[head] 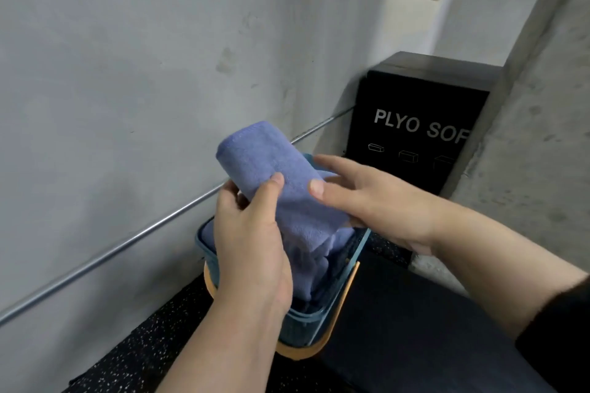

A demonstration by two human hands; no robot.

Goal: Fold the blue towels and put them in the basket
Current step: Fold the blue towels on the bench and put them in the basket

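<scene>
Head view: left hand [252,233] grips folded towel [281,188] angled up-left above basket [319,322], right hand [367,198] open.

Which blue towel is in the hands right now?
The folded towel raised above the basket, gripped by the left hand. The other towels lie inside the basket.

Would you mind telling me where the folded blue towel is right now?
In the head view's centre, the folded blue towel is held between the left hand and right hand, above the basket.
</scene>
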